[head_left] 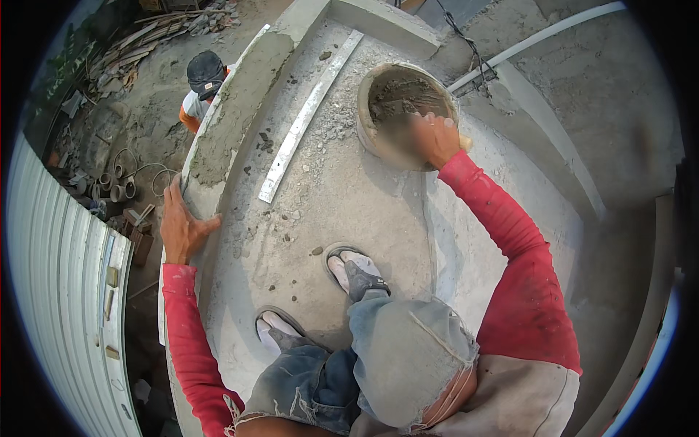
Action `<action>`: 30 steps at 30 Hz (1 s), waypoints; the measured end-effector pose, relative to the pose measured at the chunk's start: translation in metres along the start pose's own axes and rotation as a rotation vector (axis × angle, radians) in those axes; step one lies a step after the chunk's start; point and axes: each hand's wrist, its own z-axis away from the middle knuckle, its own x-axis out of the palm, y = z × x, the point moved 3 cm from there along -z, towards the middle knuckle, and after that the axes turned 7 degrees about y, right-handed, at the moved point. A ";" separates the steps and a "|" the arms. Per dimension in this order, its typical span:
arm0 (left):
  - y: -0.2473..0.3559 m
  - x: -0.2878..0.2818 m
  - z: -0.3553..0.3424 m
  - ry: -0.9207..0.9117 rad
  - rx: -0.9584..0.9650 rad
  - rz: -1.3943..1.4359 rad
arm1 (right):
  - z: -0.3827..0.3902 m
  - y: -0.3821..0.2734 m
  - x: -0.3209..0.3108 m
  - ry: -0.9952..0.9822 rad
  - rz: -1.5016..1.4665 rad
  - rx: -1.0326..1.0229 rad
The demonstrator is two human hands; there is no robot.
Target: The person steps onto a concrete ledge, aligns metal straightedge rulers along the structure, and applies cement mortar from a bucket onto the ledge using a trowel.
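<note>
My left hand (188, 222) rests on the concrete parapet (210, 191) at the left, fingers apart over its edge. Wet grey mortar (244, 95) coats the parapet top farther along, beside a thin pale straightedge along the outer edge. My right hand (437, 138) is closed on a trowel (464, 142) with a light handle; its blade is motion-blurred over a bucket (371, 80) holding grey mortar. A long pale metal bar (309, 116) lies on the dusty floor between the parapet and the bucket. My feet in sandals stand below.
A co-worker in a dark cap (206, 76) is beyond the parapet, at lower ground with timber scraps and several round objects (116, 188). A corrugated white metal sheet (65, 291) stands lower left. A white pipe (539, 40), dark cables and concrete ledges (553, 146) are on the right.
</note>
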 end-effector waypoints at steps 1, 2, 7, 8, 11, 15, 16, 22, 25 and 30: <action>0.001 0.000 0.000 -0.009 -0.014 -0.003 | -0.002 0.006 -0.003 -0.064 -0.116 0.002; 0.001 -0.001 0.000 -0.017 -0.031 -0.007 | -0.002 0.009 -0.001 -0.127 -0.234 0.001; -0.001 -0.004 0.004 -0.042 -0.099 -0.061 | -0.014 0.027 0.011 -0.491 -0.685 0.182; 0.004 0.000 0.001 -0.070 -0.129 -0.051 | -0.012 0.040 0.002 -0.573 -0.723 0.258; 0.002 0.003 -0.001 -0.041 -0.094 -0.084 | 0.006 0.070 -0.018 -0.654 -1.044 0.460; -0.003 -0.005 0.002 -0.048 -0.129 -0.088 | 0.017 0.074 -0.056 -0.633 -1.338 0.592; -0.003 -0.006 0.003 -0.036 -0.157 -0.095 | 0.015 0.071 -0.070 -0.642 -1.342 0.559; -0.015 0.000 0.014 0.072 -0.154 -0.068 | -0.024 -0.030 -0.143 -0.433 -1.499 0.370; -0.005 -0.004 0.011 -0.002 -0.200 -0.100 | -0.041 -0.095 -0.148 -0.348 -1.451 0.223; -0.002 -0.002 0.009 0.025 -0.181 -0.112 | -0.049 -0.190 -0.168 0.097 -0.906 -0.096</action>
